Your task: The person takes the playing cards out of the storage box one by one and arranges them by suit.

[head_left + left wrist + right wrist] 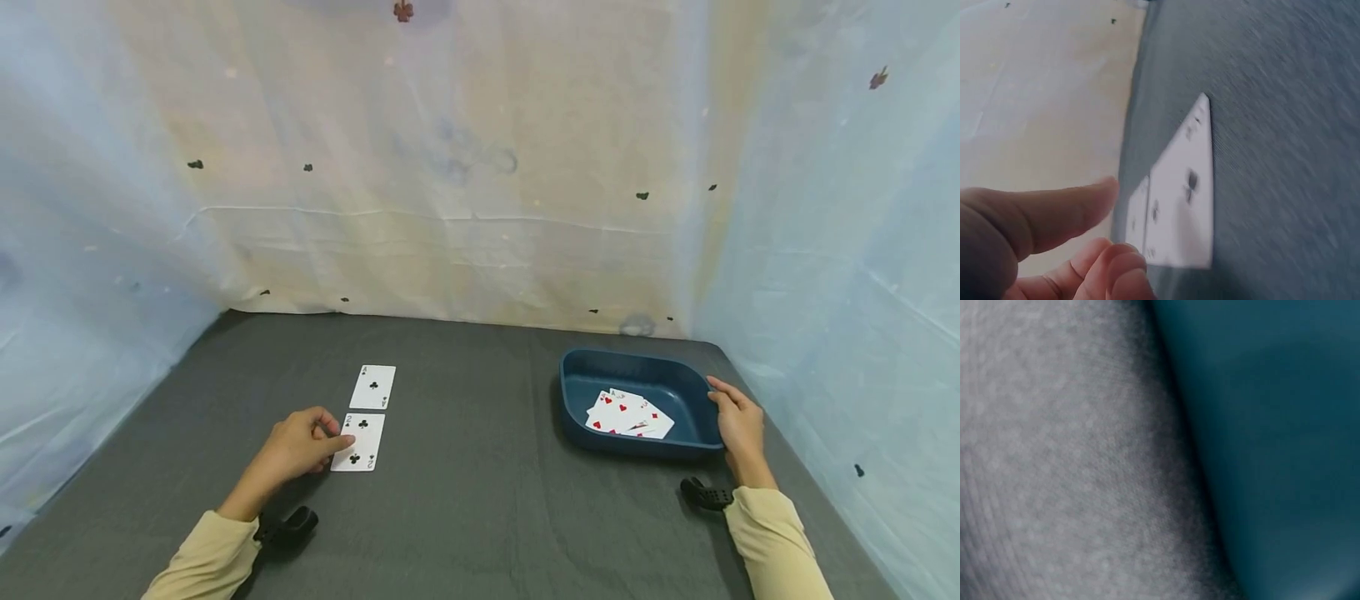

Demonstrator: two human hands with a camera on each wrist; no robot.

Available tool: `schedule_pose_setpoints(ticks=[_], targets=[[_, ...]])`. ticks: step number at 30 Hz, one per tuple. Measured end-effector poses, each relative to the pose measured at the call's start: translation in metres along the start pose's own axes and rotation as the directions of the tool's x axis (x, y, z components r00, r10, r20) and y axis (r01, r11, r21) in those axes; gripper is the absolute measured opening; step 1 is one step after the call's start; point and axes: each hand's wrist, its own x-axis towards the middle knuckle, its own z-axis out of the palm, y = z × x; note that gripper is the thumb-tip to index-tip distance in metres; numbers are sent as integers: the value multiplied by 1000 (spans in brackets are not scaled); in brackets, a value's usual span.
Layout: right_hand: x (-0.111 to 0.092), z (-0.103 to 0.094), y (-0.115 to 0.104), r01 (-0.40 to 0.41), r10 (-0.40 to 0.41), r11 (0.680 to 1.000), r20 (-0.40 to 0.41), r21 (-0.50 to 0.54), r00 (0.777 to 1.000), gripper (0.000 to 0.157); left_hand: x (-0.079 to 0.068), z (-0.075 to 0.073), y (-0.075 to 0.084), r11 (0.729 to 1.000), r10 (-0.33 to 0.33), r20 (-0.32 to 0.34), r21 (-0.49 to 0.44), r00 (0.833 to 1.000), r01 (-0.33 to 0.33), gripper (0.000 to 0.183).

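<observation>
Head view: left hand at club two

Thumb parted, it holds nothing. Club two, left of the tray, points away, long axis leaning right. Right hand grips the tray's end. Beyond club two, an ace.

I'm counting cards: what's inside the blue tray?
Overlapping playing cards, some showing red hearts, lie in the blue tray. The overlap covers parts of lower ones, preventing an exact count.

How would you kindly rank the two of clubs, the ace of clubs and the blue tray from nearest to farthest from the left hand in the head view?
1. Two of clubs, right at the left hand.
2. Ace of clubs, just beyond the two.
3. Blue tray, far to the right, at the right hand.
</observation>
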Motion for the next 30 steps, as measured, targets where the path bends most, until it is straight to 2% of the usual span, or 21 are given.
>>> schedule_pose_setpoints(ticks=[4, 8, 11, 22, 30], targets=[[-1, 2, 1, -1, 1, 1000, -9, 2, 1000, 45, 4, 0, 6, 994, 15, 39, -110, 999, -10, 29], [-1, 4, 1, -2, 2, 1000, -13, -1, 1000, 45, 7, 1, 14, 970, 33, 87, -244, 996, -10, 29], [0, 4, 0, -1, 1, 1000, -14, -4, 1000, 45, 10, 3, 22, 950, 65, 113, -311, 992, -27, 29], [0, 1, 3, 7, -7, 1000, 2, -23, 1000, 46, 20, 19, 49, 908, 127, 165, -416, 978, -48, 31], [0, 0, 1, -12, 12, 1000, 5, -25, 1000, 46, 27, 36, 79, 881, 218, 200, -462, 955, -104, 32]])
